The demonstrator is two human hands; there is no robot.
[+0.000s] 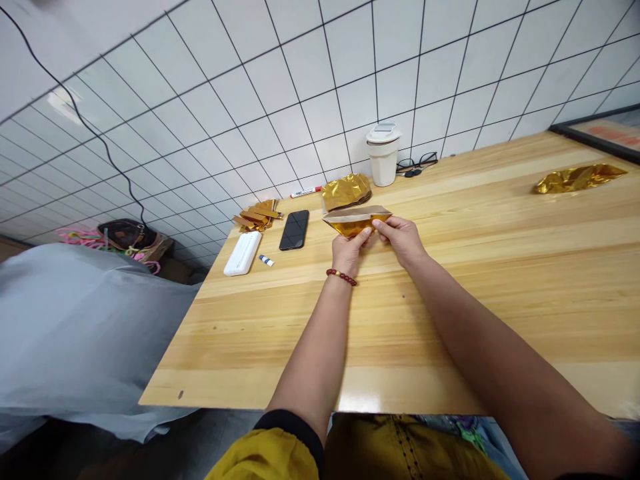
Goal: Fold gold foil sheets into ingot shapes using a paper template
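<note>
Between my two hands is a sheet of gold foil paper (350, 227), partly folded, its dull brownish back turned up along the far edge. My left hand (349, 252), with a red bead bracelet (342, 277) at the wrist, pinches the near edge of the sheet. Close beside it, my right hand (403, 240) grips the sheet's right part between thumb and fingers. Just beyond the sheet lies a stack of gold foil paper (346, 192). To the left is a pile of narrow folded gold strips (260, 215). A folded gold foil piece (580, 179) rests far right.
On the wooden table (240, 360) are a black phone (295, 230), a white box (243, 253), a small blue-and-white tube (267, 260) and a red-and-white marker (306, 192). A lidded white cup (383, 157) and eyeglasses (417, 163) stand near the tiled wall. A dark-framed board (607, 133) sits at right.
</note>
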